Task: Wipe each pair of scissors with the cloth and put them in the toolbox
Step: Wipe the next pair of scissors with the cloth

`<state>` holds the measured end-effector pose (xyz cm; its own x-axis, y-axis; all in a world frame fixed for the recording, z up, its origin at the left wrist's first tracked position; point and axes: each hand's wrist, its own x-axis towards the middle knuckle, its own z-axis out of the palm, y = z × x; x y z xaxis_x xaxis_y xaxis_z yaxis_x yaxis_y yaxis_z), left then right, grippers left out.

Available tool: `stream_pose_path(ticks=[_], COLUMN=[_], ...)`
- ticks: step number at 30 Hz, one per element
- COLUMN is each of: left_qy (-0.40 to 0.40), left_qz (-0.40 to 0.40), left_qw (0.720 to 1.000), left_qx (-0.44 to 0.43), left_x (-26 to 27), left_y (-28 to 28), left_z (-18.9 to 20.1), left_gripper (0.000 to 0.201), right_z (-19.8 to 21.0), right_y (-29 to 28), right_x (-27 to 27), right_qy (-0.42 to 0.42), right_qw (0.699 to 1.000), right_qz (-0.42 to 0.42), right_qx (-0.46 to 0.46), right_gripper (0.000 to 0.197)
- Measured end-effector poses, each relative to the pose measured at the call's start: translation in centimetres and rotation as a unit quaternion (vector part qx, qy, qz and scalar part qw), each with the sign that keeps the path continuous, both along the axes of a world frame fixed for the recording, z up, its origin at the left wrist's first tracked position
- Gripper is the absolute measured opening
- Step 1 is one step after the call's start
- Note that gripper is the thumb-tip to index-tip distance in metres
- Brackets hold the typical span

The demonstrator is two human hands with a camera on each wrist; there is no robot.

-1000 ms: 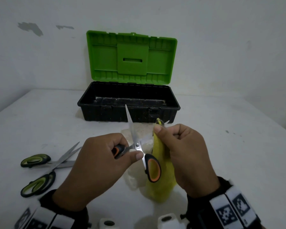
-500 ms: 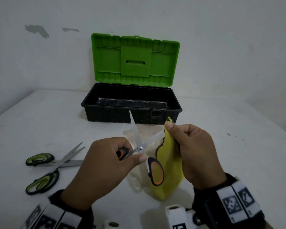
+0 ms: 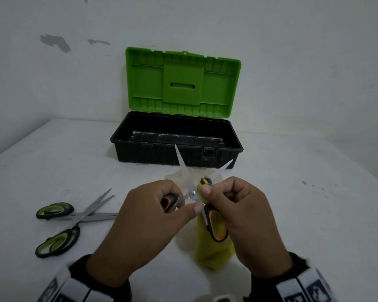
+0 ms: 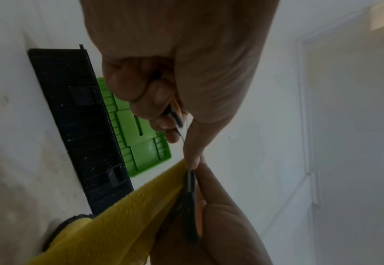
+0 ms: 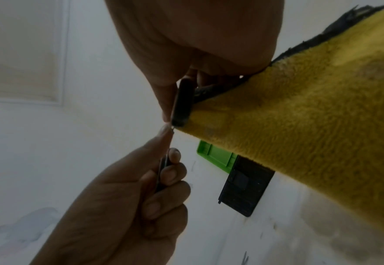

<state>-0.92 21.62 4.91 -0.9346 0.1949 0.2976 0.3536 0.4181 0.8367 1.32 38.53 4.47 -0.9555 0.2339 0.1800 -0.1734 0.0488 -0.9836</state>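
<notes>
My left hand (image 3: pixel 162 212) grips one black-and-orange handle of the orange scissors (image 3: pixel 214 227), whose blades stand spread apart above the table. My right hand (image 3: pixel 229 205) pinches the yellow cloth (image 3: pixel 214 253) against the right blade close to the pivot. The cloth (image 4: pixel 118 222) hangs down from the fingers, and in the right wrist view the cloth (image 5: pixel 311 125) fills the right side. Behind the hands stands the black toolbox (image 3: pixel 177 153) with its green lid (image 3: pixel 183 83) raised; what shows of its inside holds nothing.
Two pairs of green-handled scissors (image 3: pixel 59 227) lie crossed on the white table (image 3: pixel 314 214) to the left of my left hand. A white wall rises right behind the toolbox.
My right hand has slid the cloth down the right blade from near its tip toward the pivot. The left hand keeps its grip on the handle.
</notes>
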Motion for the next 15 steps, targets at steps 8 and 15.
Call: stream_pose_path(ticks=[8,15], left_qy=[0.016,0.004], left_qz=[-0.003,-0.024], left_qw=[1.000,1.000], left_qx=[-0.017,-0.014], left_x=[0.12,-0.08], left_y=[-0.05,-0.21], left_z=[0.21,0.73], left_gripper=[0.043,0.043], right_z=[0.27,0.59], right_y=[-0.23,-0.16], right_x=[0.09,0.18], right_qy=[0.004,-0.004], right_qw=[1.000,0.999], right_qz=[0.007,0.015], right_qx=[-0.024,-0.033], right_gripper=[0.022,0.024])
